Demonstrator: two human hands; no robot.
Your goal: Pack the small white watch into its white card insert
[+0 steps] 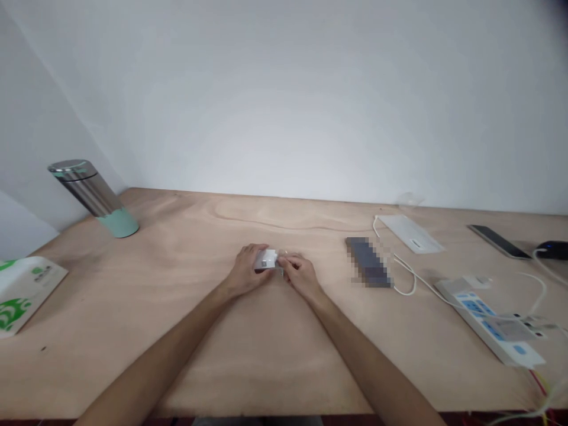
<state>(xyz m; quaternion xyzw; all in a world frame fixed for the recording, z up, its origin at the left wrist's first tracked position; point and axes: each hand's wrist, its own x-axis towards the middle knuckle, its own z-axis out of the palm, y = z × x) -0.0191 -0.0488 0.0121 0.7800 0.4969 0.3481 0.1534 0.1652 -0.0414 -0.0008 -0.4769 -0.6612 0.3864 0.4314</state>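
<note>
A small white box (267, 259) with a dark square mark lies in my left hand (247, 270), whose fingers wrap round its left end. At the box's right end, my right hand (302, 274) has its thumb and fingers pinched together. A bit of clear, shiny material, perhaps plastic film, shows by those fingertips, but it is too small and blurred to be sure. Both hands are low over the middle of the wooden table (248, 361).
To the left stand a steel and mint-green flask (95, 198) and a white-green tissue pack (33, 290). Rightward lie a blurred-out phone (369, 263), a white pouch (410, 234), a dark phone (497, 241), a black device (554, 249) and a power strip (488, 325) with cables.
</note>
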